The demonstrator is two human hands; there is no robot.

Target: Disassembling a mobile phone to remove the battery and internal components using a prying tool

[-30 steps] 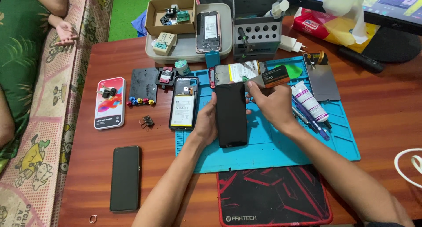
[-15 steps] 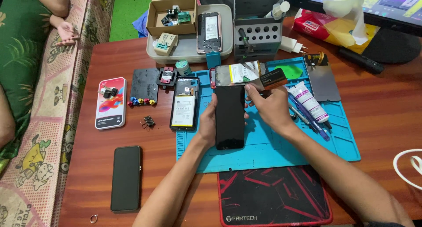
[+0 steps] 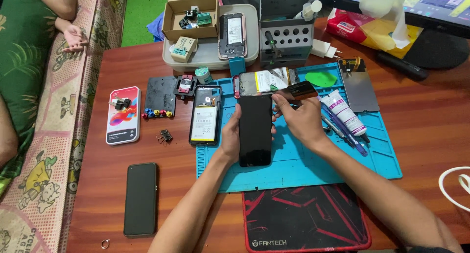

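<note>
Wooden table (image 3: 416,130) under blue work mat (image 3: 298,169)

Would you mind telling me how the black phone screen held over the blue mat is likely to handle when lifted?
The black screen looks thin and flat, so probably light yet stiff. Its glossy face suggests glass, likely fragile and slippery. The left hand grips its edge and the right hand its top corner, over the blue mat.
</note>
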